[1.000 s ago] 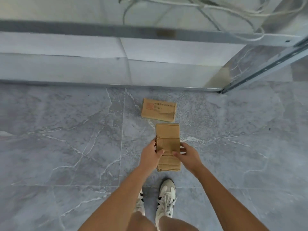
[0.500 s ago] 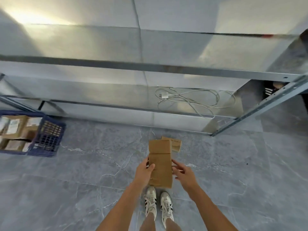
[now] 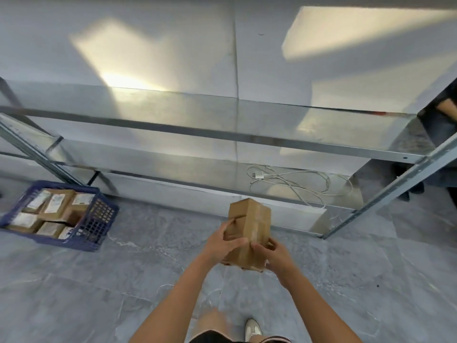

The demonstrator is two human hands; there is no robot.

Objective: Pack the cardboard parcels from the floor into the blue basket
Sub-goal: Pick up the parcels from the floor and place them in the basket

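Observation:
A brown cardboard parcel (image 3: 249, 226) is held up in front of me, clear of the floor, at the centre of the view. My left hand (image 3: 223, 243) grips its left side with the fingers curled over the face. My right hand (image 3: 272, 256) holds its lower right edge. The blue basket (image 3: 99, 224) stands on the floor at the far left, holding several cardboard parcels (image 3: 57, 206) with white labels. The second parcel that lay on the floor is hidden from view.
A metal shelf rack (image 3: 247, 139) runs across the back, its right upright (image 3: 395, 189) reaching the floor. A white cable (image 3: 296, 184) lies coiled on the bottom shelf. Grey marble floor (image 3: 123, 280) stretches between me and the basket. My shoe (image 3: 252, 328) shows at the bottom.
Both hands have lifted the parcel off the floor and raised it. The view has tilted up and the basket has come into sight at the left. The second floor parcel is no longer visible.

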